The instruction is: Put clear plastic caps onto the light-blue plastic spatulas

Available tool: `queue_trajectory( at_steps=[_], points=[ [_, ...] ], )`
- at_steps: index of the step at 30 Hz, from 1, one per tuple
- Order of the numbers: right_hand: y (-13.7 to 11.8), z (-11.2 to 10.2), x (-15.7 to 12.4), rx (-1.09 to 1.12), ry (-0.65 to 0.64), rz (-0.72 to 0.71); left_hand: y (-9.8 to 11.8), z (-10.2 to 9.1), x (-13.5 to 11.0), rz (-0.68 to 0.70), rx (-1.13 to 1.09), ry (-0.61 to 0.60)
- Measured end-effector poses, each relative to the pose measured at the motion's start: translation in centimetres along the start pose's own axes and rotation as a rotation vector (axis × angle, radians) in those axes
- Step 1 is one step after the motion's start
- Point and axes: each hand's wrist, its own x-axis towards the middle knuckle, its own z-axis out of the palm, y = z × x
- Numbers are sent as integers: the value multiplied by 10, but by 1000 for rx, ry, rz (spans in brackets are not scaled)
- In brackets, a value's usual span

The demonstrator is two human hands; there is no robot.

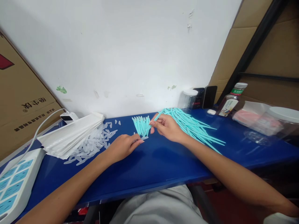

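Observation:
My right hand (pixel 167 126) is closed, pinching a thin turquoise stick (pixel 157 117) that slants toward its lower tip. Beside it my left hand (pixel 126 145) has its thumb and forefinger together on a small translucent cap (pixel 145 137). The stick's lower end is close to the cap; whether they touch I cannot tell. Just behind both hands lies a row of turquoise sticks with translucent tips (pixel 140 124). A large loose pile of turquoise sticks (pixel 187 123) spreads past my right hand. Left of my left hand is a heap of translucent caps (pixel 91 144).
White paper sleeves (pixel 72 135) lie against the caps on the blue table (pixel 149 168). A power strip (pixel 21 180) sits at the left edge. Along the right stand a clear jar (pixel 188 99), phones (pixel 209 97), a brown bottle (pixel 230 102) and a white-lidded tub (pixel 283 115).

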Motion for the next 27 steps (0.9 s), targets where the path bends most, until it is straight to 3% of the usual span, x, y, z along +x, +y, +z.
queue_trajectory(
  at_steps=[13, 23, 27],
  points=[
    [-1, 7, -4, -178, -49, -61, 6, -1, 1, 37, 87, -26],
    [-4, 9, -4, -219, -44, -72, 3, 0, 0, 63, 87, 26],
    [-2, 9, -6, -273, -100, -70, 5, -1, 0, 61, 107, 18]
  ],
)
